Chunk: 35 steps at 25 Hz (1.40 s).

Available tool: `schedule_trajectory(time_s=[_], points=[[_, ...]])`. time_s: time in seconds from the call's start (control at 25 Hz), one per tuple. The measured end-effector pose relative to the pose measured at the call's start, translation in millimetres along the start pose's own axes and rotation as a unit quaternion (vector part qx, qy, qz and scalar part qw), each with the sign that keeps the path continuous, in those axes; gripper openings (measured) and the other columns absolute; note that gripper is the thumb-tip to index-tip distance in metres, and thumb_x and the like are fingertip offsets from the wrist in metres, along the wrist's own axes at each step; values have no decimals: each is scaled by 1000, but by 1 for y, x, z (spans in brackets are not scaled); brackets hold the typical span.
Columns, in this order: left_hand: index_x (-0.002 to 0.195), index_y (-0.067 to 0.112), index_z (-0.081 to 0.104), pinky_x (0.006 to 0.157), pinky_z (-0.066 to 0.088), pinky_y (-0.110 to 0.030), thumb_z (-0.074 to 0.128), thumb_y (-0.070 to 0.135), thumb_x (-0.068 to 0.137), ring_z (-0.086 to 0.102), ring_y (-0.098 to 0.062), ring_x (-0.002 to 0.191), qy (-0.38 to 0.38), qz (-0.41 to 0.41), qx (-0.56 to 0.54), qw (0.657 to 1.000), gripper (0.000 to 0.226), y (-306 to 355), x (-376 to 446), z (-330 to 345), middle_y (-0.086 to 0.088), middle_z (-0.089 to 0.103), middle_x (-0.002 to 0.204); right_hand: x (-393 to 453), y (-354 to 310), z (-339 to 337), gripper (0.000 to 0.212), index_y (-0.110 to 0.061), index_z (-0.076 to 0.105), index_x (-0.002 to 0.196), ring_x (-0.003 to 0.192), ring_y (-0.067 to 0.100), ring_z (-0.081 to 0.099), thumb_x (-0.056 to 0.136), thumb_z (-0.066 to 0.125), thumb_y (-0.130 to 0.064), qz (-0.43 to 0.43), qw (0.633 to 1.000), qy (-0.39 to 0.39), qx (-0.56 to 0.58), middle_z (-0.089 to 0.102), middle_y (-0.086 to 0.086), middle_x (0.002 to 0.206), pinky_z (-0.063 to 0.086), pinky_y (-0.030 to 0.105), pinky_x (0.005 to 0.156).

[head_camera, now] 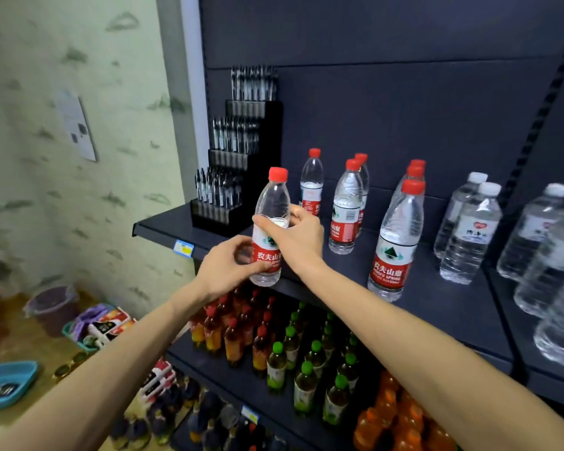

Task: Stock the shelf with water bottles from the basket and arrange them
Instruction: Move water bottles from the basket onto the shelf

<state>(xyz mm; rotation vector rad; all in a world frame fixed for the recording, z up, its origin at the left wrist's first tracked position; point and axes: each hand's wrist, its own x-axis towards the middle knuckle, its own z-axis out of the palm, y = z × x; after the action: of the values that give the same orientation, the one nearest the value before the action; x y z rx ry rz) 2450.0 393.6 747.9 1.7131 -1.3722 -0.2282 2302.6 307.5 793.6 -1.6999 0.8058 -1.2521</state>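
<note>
Both hands are on one red-capped water bottle point(270, 229), held upright at the shelf point(453, 307) front edge: left hand point(228, 266) clamped low, right hand point(295, 236) wrapped around the middle. Several red-capped bottles point(345, 206) already stand there, loosely spaced; placing and tidying remain.

Even, fairly bright indoor light leaves only soft shadows on the dark shelf point(437, 288). The wide lens bends the shelf upright point(541, 102) at the right edge, and the clear bottles point(554, 288) right of the shelf's middle are smeared and soft, as is the floor point(30, 336) below left.
</note>
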Motion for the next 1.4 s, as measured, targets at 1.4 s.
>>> schedule_trajectory(time_s=[1.4], points=[[121, 23, 66, 91, 41, -21, 71, 34, 93, 59, -9, 112, 41, -11, 147, 988, 30, -58, 27, 39, 14, 60, 118, 104, 89, 3, 79, -9, 52, 129, 116, 31, 64, 73, 84, -55, 108, 953, 44, -279, 61, 11, 127, 51, 43, 95]])
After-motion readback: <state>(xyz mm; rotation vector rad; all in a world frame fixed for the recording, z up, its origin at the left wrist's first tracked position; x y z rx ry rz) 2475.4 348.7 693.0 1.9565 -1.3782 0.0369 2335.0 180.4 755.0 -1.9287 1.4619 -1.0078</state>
